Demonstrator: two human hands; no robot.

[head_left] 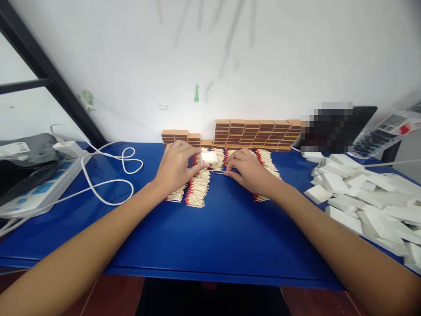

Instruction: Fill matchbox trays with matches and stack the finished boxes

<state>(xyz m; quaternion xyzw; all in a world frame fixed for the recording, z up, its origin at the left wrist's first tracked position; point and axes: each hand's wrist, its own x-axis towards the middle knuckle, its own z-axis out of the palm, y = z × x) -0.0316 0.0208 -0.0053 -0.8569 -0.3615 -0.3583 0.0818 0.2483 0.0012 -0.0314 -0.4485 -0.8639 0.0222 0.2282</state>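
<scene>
The left hand (176, 169) holds a small white box (209, 156). The thumb and fingers pinch it at its side. The box sits just above the matches (197, 191), between the two hands and a bit past them.

The right hand (248, 171) lies palm down on the matches, just beside the left hand. Its fingers are bent and their tips touch the surface near one loose match (219, 173). I cannot tell if the fingers grip a match or only touch it.

The two hands are near each other but do not touch.

The matches have red heads and pale sticks. They lie in heaps under and around both hands on the blue surface (223, 228). Some poke out below the left hand and some under the right wrist.

Past the hands, by the white wall, stand rows of brown boxes (256, 135) stacked like bricks. The stack is taller past the right hand and lower past the left hand.

Off to the right of the right arm lies a big heap of white boxes (368, 197). Farther right than that is a calculator (378, 136).

Off to the left of the left arm a white cable (108, 184) curls in loops. It runs to a power strip (39, 188) at the edge.
</scene>
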